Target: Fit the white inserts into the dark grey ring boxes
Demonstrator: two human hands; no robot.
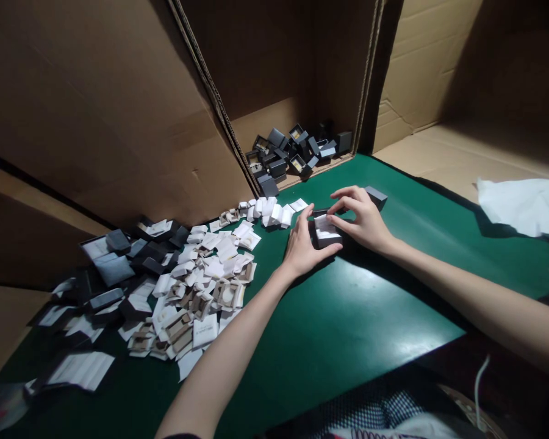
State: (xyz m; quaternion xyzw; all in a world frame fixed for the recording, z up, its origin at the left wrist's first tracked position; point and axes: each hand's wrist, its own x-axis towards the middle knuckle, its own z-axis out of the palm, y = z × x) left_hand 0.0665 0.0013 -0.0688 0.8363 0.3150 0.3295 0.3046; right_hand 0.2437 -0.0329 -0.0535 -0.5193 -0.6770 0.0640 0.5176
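In the head view, a small black box (328,241) with a folded white paper insert (324,227) in it sits on the green table. My left hand (302,247) is closed around the box, its thumb along the near side and its fingers along the left. Above the opening, my right hand (363,219) has thumb and fingertips bent in a pinch at the insert's upper right edge. Just beyond the right hand lies a dark grey box or lid (376,197), partly covered by the hand.
White folded card inserts (210,274) lie heaped on the left, beside dark boxes and papers (114,262). More small black boxes (293,152) fill a cardboard compartment at the back. Cardboard walls (119,110) border the table (348,341). White cloth or paper (521,204) lies right.
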